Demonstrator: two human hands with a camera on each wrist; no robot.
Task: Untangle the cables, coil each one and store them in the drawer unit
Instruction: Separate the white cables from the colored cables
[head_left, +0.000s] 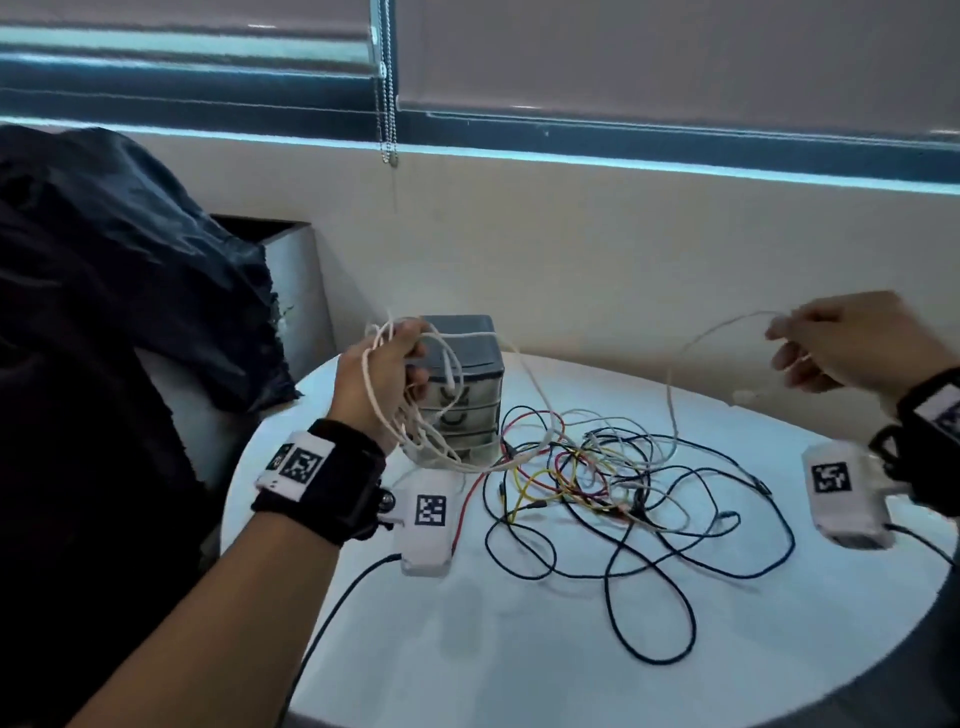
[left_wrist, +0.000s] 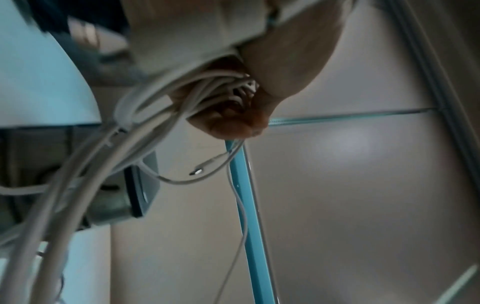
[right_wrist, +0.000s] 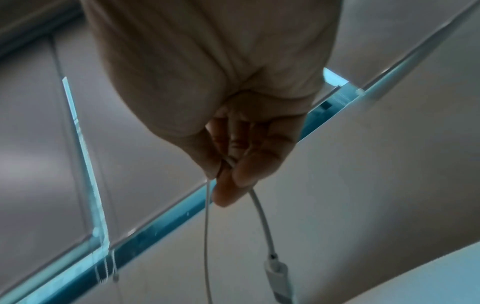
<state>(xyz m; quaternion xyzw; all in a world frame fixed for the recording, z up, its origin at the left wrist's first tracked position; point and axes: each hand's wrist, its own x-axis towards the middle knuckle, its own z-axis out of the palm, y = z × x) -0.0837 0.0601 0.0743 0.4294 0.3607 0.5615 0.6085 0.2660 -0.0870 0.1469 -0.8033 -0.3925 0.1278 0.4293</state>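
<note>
Coiling step, white cable (head_left: 691, 353): left hand (head_left: 376, 374) clenched round its loops at 10 o'clock, before drawer unit (head_left: 467, 384); right hand (head_left: 831, 343) pinches its free end at 2 o'clock; tangle (head_left: 597, 467) mid-table (head_left: 467, 649); next: feed more loops leftward

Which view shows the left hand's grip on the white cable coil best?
Left wrist: the left hand closes its fingers round the white cable coil, strands seen up close. Head view shows the coil looped over the hand from behind. Right wrist shows neither, only the right hand pinching cable.

White cable (head_left: 691, 353) between raised hands (head_left: 382, 371)
</note>
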